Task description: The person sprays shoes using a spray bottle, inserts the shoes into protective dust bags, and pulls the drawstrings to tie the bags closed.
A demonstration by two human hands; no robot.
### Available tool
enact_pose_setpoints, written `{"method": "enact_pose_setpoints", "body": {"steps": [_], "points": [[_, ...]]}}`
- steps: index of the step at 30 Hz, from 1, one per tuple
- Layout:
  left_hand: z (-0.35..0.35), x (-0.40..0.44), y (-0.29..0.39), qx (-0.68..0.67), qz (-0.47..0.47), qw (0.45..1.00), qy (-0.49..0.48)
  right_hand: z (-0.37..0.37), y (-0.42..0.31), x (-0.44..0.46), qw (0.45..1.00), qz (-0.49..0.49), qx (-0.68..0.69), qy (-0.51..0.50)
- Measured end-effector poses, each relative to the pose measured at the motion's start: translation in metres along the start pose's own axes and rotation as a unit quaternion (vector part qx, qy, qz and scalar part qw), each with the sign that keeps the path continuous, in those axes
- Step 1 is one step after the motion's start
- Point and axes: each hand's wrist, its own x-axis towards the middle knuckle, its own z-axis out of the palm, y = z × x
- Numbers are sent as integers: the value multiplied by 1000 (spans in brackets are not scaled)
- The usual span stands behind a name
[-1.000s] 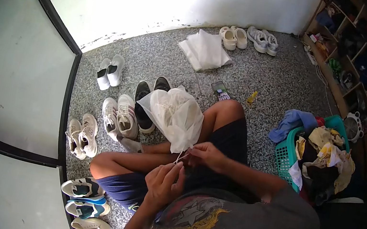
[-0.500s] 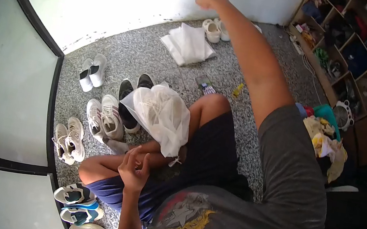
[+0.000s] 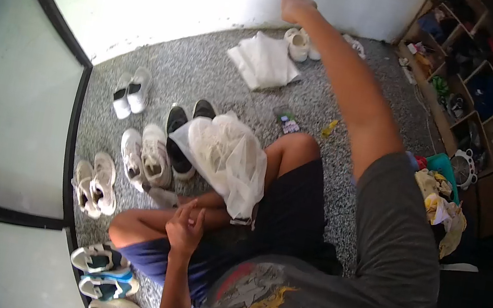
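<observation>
A translucent white drawstring bag (image 3: 241,182) lies across my crossed legs, with a pair of pale shoes (image 3: 217,139) showing through it. My left hand (image 3: 184,233) rests over my shin just left of the bag's tied end, apart from it. Its fingers are loosely bent and separated, with nothing visible in them. My right hand (image 3: 297,9) is stretched far forward and raised, seen against the white wall. Its fingers are curled closed, and no object shows there. Black shoes (image 3: 180,143) stand beside the bag, partly covered by it.
White striped sneakers (image 3: 155,155), more pairs of shoes (image 3: 101,185) and slip-ons (image 3: 131,94) line the left side. Folded white bags (image 3: 265,62) and white clogs (image 3: 297,45) lie ahead. A cubby shelf (image 3: 455,114) and a teal basket (image 3: 446,171) with cloths stand right.
The view has shifted slightly, moving the scene a little. My right arm stays stretched out with its hand curled. My left hand's fingers have come closer together. The bag stays on my legs.
</observation>
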Motion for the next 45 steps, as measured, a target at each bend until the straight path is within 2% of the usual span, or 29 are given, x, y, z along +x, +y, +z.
{"method": "enact_pose_setpoints", "body": {"steps": [1, 2, 3, 4, 6, 8, 10, 12, 14, 15, 17, 18, 19, 20, 21, 22, 23, 24, 25, 27, 29, 30, 33, 37, 39, 43, 45], "points": [[0, -4, -1, 6, -19, 1000, -5, 17, -6, -6, 997, -62, -30, 35], [-1, -4, -4, 5, -8, 1000, 8, 35, -24, -35, 982, -163, 88, 43], [0, -2, -6, 3, 8, 1000, 26, 48, -46, -78, 943, -259, 203, 55], [-4, -3, -2, -6, -18, 999, 29, 55, -67, -124, 926, -285, 221, -113], [-7, -9, -7, -14, -43, 998, 35, 54, -100, -221, 898, -388, 205, -27], [1, -1, -10, -30, -49, 998, 28, 39, -112, -220, 871, -381, 290, 110], [9, -4, -15, -23, -43, 999, -1, 18, -111, -163, 886, -270, 242, 288], [24, -4, -27, -20, -18, 999, -18, -11, -102, -72, 889, -179, 108, 407], [22, -3, -29, -4, -1, 1000, -20, -3, -85, 31, 953, -30, 20, 301], [21, -5, -24, -22, -30, 999, -26, -10, -72, 34, 967, -5, -17, 255], [16, -6, -22, -34, -71, 997, -19, 5, -61, 59, 971, -64, 29, 227], [16, -9, -23, -31, -49, 998, 8, 3, -78, 36, 966, -151, 99, 183], [16, -13, -24, -30, -29, 999, 33, 5, -95, -1, 946, -244, 180, 116], [11, -15, -18, -35, -77, 996, 15, 12, -116, -69, 906, -325, 272, -19], [9, -16, -16, -39, -90, 995, 31, 5, -134, -141, 845, -359, 348, -188], [9, -15, -16, -49, -91, 994, 21, -3, -146, -213, 797, -359, 377, -306], [8, -13, -16, -59, -90, 994, 11, 42, -146, -263, 852, -378, 259, -251], [8, -12, -17, -61, -98, 993, 24, 96, -139, -306, 852, -493, 159, -73], [8, -10, -16, -65, -99, 993, 0, 93, -147, -337, 884, -426, 123, -150], [11, -5, -18, -72, -98, 992, -17, 118, -145, -351, 889, -412, 162, -120], [14, -2, -22, -45, -35, 998, -36, 127, -144, -351, 910, -331, 224, -108], [15, 1, -23, -47, -31, 998, -33, 125, -143, -345, 911, -332, 220, -104], [12, 0, -25, -53, -41, 996, -52, 123, -145, -337, 934, -327, 144, -3], [8, -5, -22, -79, -82, 993, -28, 115, -147, -315, 914, -371, 156, -56], [7, -4, -21, -97, -86, 992, -10, 104, -151, -306, 895, -358, 188, -187], [4, -4, -21, -107, -75, 991, -19, 115, -163, -307, 884, -382, 170, -211], [3, -1, -23, -111, -67, 991, -28, 126, -156, -307, 869, -400, 236, -173]]}}
